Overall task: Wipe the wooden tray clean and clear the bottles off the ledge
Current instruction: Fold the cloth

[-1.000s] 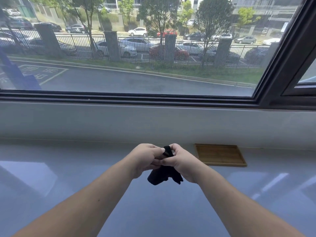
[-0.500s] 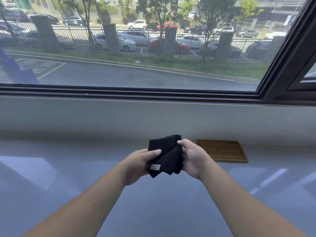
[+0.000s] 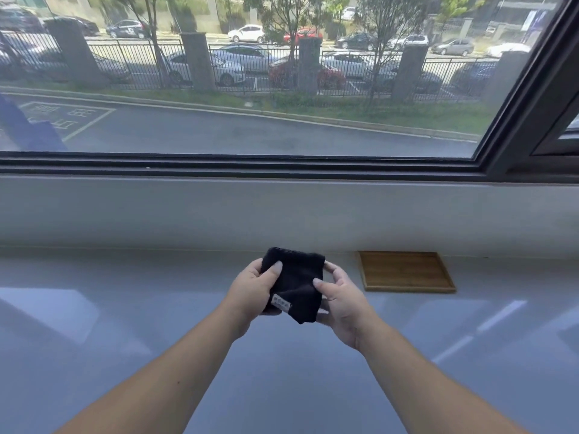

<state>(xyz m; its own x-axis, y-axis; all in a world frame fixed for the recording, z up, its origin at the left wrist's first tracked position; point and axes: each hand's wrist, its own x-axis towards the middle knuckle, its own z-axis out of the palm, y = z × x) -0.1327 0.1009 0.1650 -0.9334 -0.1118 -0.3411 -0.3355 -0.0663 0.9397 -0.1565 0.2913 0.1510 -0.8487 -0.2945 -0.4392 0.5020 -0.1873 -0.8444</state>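
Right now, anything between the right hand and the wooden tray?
Nothing: head view shows bare grey ledge between right hand and wooden tray.

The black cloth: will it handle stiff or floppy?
Probably floppy: the black cloth sags in soft folds between the left hand and right hand. Likely light, pinched by fingertips. Its napped surface looks unlikely to slip.

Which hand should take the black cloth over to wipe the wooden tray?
Probably the right hand. The wooden tray lies against the wall just to its right, while the left hand sits on the far side of the black cloth. Both hands grip the cloth now.
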